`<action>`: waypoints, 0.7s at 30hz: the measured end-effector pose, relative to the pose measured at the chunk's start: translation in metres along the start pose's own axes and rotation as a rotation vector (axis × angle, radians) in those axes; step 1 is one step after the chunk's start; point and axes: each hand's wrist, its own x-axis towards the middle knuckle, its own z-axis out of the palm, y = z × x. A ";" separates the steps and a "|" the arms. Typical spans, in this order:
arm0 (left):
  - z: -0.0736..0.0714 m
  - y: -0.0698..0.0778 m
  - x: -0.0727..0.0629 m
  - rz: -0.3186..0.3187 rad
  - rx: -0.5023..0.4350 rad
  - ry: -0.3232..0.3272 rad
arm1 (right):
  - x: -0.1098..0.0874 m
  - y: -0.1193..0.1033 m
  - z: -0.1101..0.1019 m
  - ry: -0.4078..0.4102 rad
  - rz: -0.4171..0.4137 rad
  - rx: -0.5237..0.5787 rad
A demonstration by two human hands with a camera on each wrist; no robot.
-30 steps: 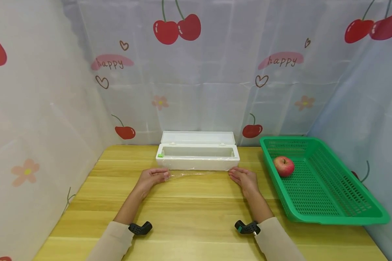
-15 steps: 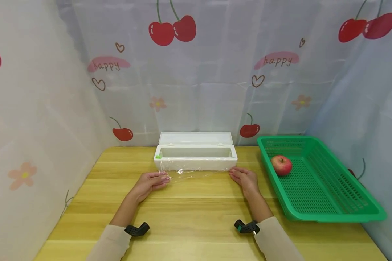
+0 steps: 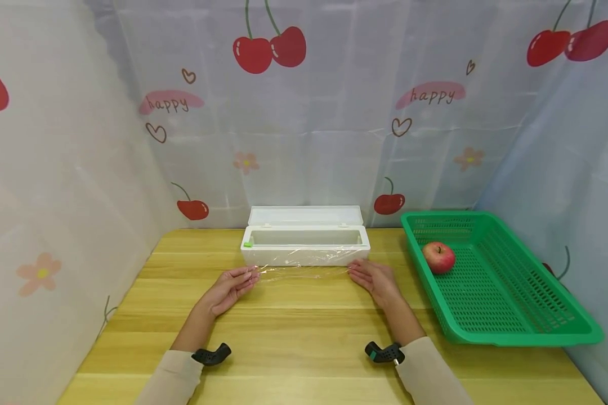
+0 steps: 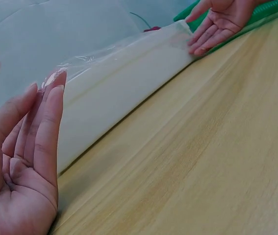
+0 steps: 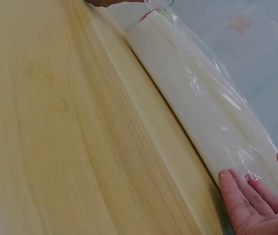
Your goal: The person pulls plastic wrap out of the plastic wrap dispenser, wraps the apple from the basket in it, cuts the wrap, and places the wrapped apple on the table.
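Note:
A white cling film dispenser box (image 3: pixel 306 256) stands at the back of the table, its lid (image 3: pixel 305 216) raised. Clear cling film (image 3: pixel 299 272) hangs out over the front of the box toward me. My left hand (image 3: pixel 228 289) pinches the film's left corner between thumb and fingertips, as the left wrist view shows. At the other end, my right hand (image 3: pixel 377 283) has its fingers extended, with the fingertips (image 5: pixel 254 177) at the film's edge and the thumb apart from them. A small green slider (image 3: pixel 248 244) sits at the box's left end.
To the right stands a green plastic basket (image 3: pixel 524 339) holding one red apple (image 3: pixel 438 257). A cherry-print curtain (image 3: pixel 309 140) hangs behind the box and along both sides of the wooden table (image 3: pixel 304 332).
The left hand has drawn its corner of film slightly toward me. The right hand has shifted a little to the left and its thumb stands apart. More film shows in front of the box.

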 end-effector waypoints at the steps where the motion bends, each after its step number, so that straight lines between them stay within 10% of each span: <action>1: 0.000 0.000 0.000 0.001 -0.005 -0.009 | 0.000 0.001 0.000 -0.016 0.005 0.002; 21: 0.003 0.003 -0.003 -0.035 0.189 0.030 | -0.009 -0.006 -0.001 -0.076 -0.023 -0.019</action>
